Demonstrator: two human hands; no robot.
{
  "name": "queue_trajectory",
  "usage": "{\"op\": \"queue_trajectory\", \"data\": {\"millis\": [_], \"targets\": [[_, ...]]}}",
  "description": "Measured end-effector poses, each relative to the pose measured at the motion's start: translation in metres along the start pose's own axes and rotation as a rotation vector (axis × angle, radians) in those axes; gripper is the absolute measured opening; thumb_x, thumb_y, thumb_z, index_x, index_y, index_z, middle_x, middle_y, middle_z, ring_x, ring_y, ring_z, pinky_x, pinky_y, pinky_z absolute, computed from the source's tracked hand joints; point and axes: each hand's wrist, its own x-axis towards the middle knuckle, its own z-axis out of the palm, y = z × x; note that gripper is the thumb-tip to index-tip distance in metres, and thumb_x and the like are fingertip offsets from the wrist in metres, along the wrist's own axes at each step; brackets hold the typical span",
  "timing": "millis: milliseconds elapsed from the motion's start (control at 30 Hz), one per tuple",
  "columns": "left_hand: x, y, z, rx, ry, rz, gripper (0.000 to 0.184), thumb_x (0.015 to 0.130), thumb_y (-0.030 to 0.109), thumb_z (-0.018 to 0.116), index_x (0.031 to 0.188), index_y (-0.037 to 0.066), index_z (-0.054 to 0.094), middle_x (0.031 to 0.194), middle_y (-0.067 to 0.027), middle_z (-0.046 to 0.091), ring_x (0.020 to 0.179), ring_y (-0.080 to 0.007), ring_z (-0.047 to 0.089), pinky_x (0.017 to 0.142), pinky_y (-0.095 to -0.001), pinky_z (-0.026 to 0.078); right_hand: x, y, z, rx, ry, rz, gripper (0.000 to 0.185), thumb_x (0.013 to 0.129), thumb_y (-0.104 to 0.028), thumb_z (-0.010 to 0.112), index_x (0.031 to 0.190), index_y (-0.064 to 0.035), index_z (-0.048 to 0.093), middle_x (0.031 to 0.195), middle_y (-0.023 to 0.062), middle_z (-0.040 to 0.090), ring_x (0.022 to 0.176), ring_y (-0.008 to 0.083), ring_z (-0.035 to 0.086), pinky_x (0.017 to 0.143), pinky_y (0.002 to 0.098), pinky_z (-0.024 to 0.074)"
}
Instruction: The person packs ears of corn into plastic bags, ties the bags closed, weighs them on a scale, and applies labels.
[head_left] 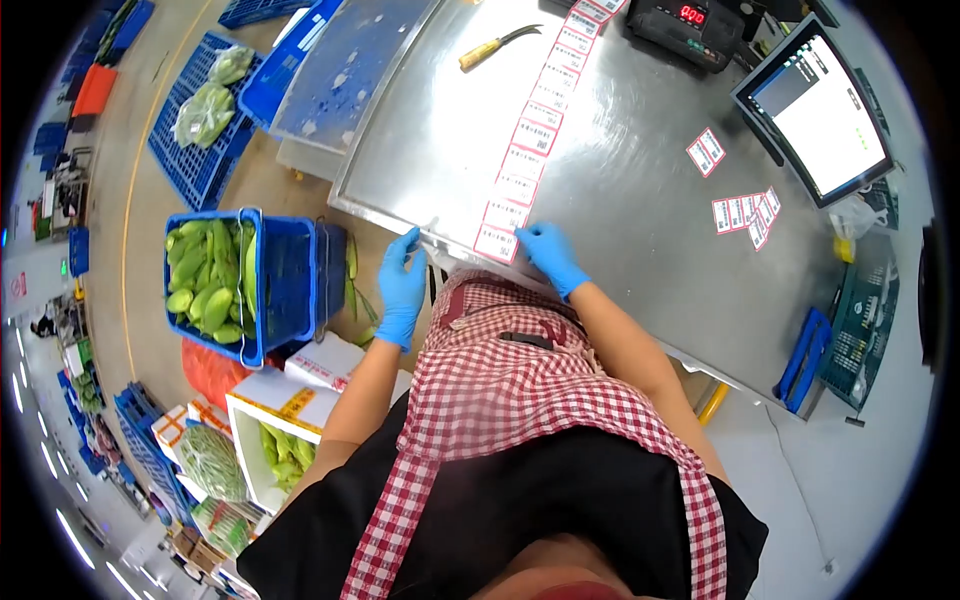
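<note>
A long strip of white labels with red borders [527, 150] runs down the metal table toward my apron. My right hand [553, 262], in a blue glove, is at the right edge of the strip's near end, its thumb and fingertips drawn together on that edge. My left hand [402, 295], also gloved in blue, is by the table's near left edge. Its thumb and fingers are apart, with nothing visible between them. A curved knife with a yellow handle [482, 54] lies farther back on the table.
Loose labels [745, 212] lie on the table at right, near a monitor [825, 110]. A black scale [685, 30] with a red display stands at the back. On my left are a blue crate [290, 290] of green vegetables and an open white foam box [245, 440].
</note>
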Motion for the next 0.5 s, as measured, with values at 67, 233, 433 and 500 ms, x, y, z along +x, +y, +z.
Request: {"op": "queue_trajectory", "data": {"millis": [67, 233, 433, 500], "targets": [[-0.034, -0.012, 0.006, -0.047, 0.058, -0.034, 0.03, 0.082, 0.008, 0.054, 0.112, 0.003, 0.056, 0.104, -0.0092, 0.059, 0.094, -0.0157, 0.055, 0.082, -0.0276, 0.043, 0.001, 0.027, 0.006, -0.107, 0.155, -0.083, 0.039, 0.078, -0.038, 0.057, 0.075, 0.0005, 0.06, 0.066, 0.0163, 0.058, 0.059, 0.0264, 0.057, 0.059, 0.0391, 0.0446], [-0.13, -0.057, 0.002, -0.142, 0.054, -0.235, 0.029, 0.082, 0.007, 0.054, 0.109, 0.002, 0.058, 0.099, -0.0094, 0.061, 0.086, -0.0133, 0.056, 0.078, -0.0271, 0.044, -0.058, 0.06, -0.031, 0.397, -0.141, 0.043, 0.026, 0.081, -0.028, 0.056, 0.08, -0.0026, 0.06, 0.064, 0.0062, 0.057, 0.055, 0.0134, 0.055, 0.053, 0.027, 0.0447], [-0.171, -0.08, -0.01, -0.183, -0.156, -0.378, 0.025, 0.082, 0.01, 0.055, 0.104, 0.001, 0.061, 0.096, -0.0091, 0.064, 0.086, -0.0131, 0.057, 0.078, -0.0254, 0.044, -0.165, 0.128, -0.07, 0.747, -0.255, 0.045, 0.026, 0.084, -0.025, 0.053, 0.095, -0.0029, 0.062, 0.076, 0.005, 0.062, 0.063, 0.0115, 0.058, 0.058, 0.0235, 0.0474], [-0.158, -0.075, -0.01, -0.043, -0.288, -0.312, 0.025, 0.082, 0.014, 0.055, 0.103, 0.001, 0.062, 0.094, -0.0088, 0.065, 0.085, -0.0138, 0.059, 0.078, -0.0249, 0.045, -0.173, 0.175, -0.065, 0.801, -0.208, 0.141, 0.028, 0.085, -0.025, 0.052, 0.099, -0.0031, 0.062, 0.08, 0.0059, 0.063, 0.067, 0.0131, 0.06, 0.062, 0.0248, 0.0487]]}}
